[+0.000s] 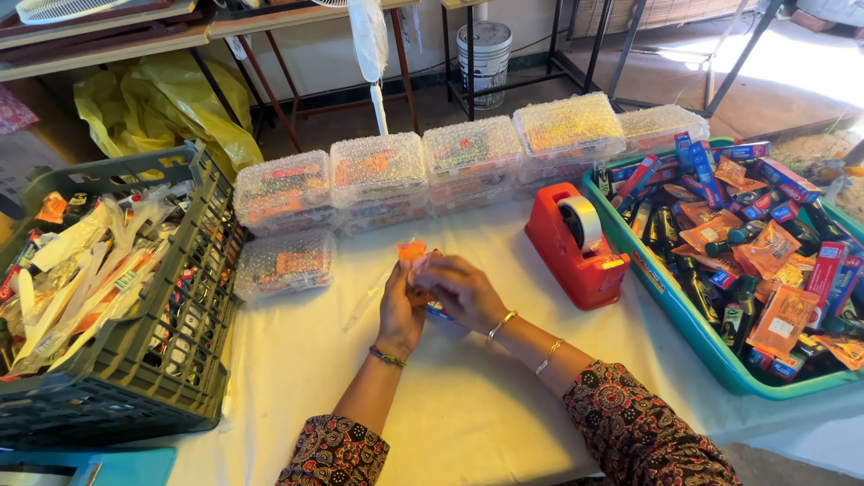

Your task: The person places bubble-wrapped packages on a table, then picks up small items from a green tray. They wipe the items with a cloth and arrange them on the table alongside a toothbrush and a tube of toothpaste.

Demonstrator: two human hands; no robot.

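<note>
Glossy orange plastic sachet (411,252); matt white cloth table cover (450,396); bubble-wrapped clear plastic boxes (378,171).

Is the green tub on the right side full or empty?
Full. The green tub is heaped with orange sachets, small boxes and dark bottles up to its rim.

A small orange packet (411,252) sits pinched between the person's two hands above the middle of the white-covered tabletop (468,405). Only its upper corner shows, poking out above the fingers; the rest is hidden behind them. The left hand (400,310) stands upright with the fingers curled against the packet's left side. The right hand (461,288) closes over it from the right, its knuckles uppermost. A sliver of something blue (438,312) peeks out below the right hand, too hidden to identify.
</note>
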